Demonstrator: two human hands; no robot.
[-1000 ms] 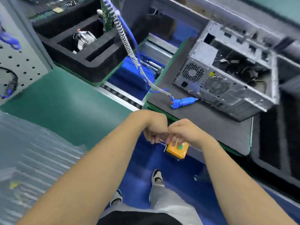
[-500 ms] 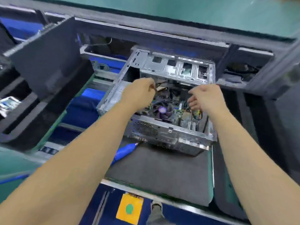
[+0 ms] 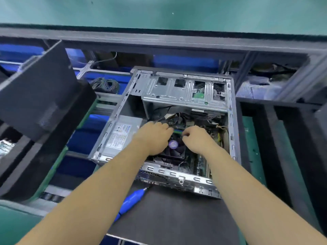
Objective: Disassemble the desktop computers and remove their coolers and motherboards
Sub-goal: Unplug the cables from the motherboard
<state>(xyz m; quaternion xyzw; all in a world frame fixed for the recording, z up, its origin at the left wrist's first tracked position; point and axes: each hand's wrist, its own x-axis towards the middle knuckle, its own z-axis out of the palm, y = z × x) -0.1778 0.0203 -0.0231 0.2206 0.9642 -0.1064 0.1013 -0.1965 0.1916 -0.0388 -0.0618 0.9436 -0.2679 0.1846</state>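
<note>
An open desktop computer case [image 3: 177, 89] of bare silver metal lies on its side on a dark mat, interior facing up. Inside, a black cooler fan [image 3: 174, 147] with a purple hub sits on the green motherboard [image 3: 200, 161], among tangled cables beside a grey power supply [image 3: 122, 135].

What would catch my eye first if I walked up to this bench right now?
Most likely the open silver metal computer case lying on the dark grey mat, its cables and round black cooler fan bare. Both arms reach into it: the left hand and right hand sit close together just above the fan. A blue pen-shaped electric screwdriver lies on the mat in front of the case.
</note>
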